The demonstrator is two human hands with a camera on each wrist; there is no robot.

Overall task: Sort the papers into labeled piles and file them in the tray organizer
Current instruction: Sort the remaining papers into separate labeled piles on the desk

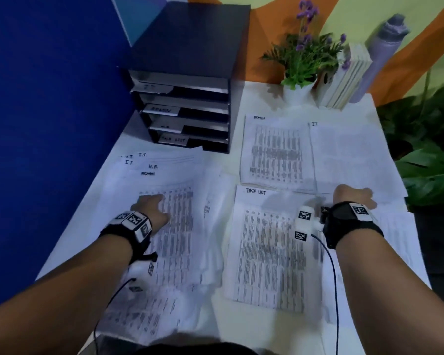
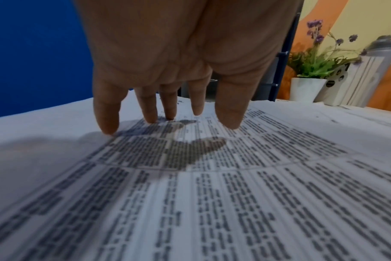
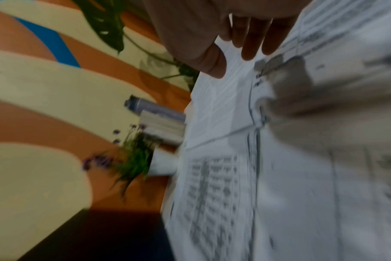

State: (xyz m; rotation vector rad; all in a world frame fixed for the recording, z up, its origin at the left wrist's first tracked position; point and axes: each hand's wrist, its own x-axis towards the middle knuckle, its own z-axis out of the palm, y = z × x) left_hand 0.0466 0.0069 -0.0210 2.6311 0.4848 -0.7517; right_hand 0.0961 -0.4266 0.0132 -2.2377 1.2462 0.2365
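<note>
A loose fanned stack of printed sheets lies at the desk's left, its top sheet headed ADMIN. My left hand rests on it, and the left wrist view shows its straight, spread fingertips touching the printed table. To the right lie three piles: ADMIN, IT and TASK LIST. My right hand hovers at the near edge of the IT pile, fingers straight and holding nothing. The dark tray organizer stands at the back left with labelled shelves.
A white pot with purple flowers, upright books and a grey bottle line the back wall. A blue partition borders the left. Large green leaves hang past the desk's right edge.
</note>
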